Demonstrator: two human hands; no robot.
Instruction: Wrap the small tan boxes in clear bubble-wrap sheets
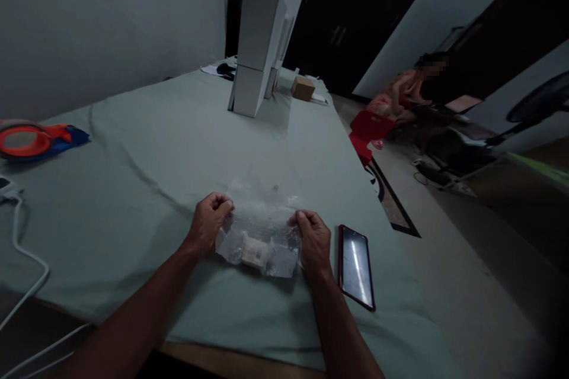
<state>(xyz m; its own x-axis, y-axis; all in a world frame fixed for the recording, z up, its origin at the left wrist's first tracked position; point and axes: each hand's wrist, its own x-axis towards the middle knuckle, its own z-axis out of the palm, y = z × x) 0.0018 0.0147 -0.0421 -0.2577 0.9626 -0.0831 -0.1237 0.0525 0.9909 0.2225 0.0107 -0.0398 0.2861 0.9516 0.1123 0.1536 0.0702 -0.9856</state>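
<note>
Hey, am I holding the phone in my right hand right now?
No, the phone lies on the table beside your right hand, which pinches the clear plastic wrap.

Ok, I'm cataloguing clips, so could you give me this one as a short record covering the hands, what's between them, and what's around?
Left hand: pinches one side of the clear wrap
Right hand: grips the opposite side
Between hands: a pale block at the wrap's near side; whether fully enclosed, I can't tell
Right of right hand: phone, screen up
Far left: orange item, white cable
Farther back: white box, brown box
Surface: pale green cloth
Background: seated person
</note>
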